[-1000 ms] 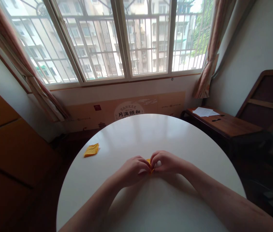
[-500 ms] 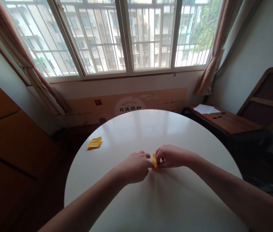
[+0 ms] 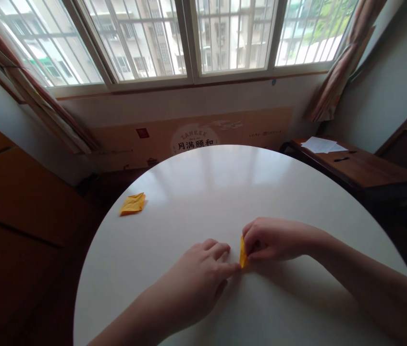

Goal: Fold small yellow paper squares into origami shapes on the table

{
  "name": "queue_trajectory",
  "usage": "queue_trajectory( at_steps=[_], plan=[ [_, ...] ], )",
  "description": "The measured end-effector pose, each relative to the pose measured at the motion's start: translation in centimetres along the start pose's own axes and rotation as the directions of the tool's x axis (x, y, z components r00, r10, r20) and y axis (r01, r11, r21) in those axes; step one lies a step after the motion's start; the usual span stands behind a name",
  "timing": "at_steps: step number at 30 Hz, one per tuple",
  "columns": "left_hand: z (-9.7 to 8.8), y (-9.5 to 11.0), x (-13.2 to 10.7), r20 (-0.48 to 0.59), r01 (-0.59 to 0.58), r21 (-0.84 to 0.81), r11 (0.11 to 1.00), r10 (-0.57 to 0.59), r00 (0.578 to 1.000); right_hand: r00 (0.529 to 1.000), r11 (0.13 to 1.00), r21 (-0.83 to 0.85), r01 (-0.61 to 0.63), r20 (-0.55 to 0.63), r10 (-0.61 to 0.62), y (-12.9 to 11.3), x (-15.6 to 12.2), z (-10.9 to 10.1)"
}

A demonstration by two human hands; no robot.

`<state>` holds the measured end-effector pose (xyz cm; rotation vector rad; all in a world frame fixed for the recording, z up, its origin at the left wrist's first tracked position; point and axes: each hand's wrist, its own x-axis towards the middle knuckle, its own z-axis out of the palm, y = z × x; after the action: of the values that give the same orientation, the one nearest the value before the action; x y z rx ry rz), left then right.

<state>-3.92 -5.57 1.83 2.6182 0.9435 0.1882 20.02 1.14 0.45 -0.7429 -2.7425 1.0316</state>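
My right hand (image 3: 270, 240) pinches a small folded piece of yellow paper (image 3: 242, 254) between thumb and fingertips, holding it on edge at the table's middle. From the left, my left hand (image 3: 205, 269) reaches toward it with the index finger stretched out, the tip at the paper's lower corner. The other left fingers are loosely bent and apart, and I see nothing held in them. Part of the paper is hidden behind the right fingers. A second yellow folded paper (image 3: 132, 204), creased and flat, lies alone near the left edge of the round white table (image 3: 217, 192).
A wooden side table (image 3: 372, 168) at the right bears white sheets (image 3: 320, 145) and a dark pen-like thing (image 3: 341, 159). Beyond the round table, a printed cardboard panel (image 3: 230, 132) stands under the barred window. An orange-brown cabinet (image 3: 12, 202) is at the left.
My view has tipped down and come closer. The right hand has turned the yellow paper more edge-on, its fingers closer around it. The left index finger stays at its lower corner.
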Motion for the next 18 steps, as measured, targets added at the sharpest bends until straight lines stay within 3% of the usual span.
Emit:
queue_trajectory(
  at_steps=[7, 18],
  plan=[
    [-1.1, 0.1, 0.5, 0.106, 0.068, -0.014, 0.998, -0.066, 0.992, 0.999, 0.998, -0.026, -0.049, -0.025, 0.048, 0.0, -0.2, 0.4],
    [-0.7, 0.0, 0.6, 0.067, 0.051, 0.01, 0.999, -0.052, 0.996, 0.988, 0.987, -0.098, -0.129, -0.095, 0.12, -0.4, -0.3, 1.1]
  ],
)
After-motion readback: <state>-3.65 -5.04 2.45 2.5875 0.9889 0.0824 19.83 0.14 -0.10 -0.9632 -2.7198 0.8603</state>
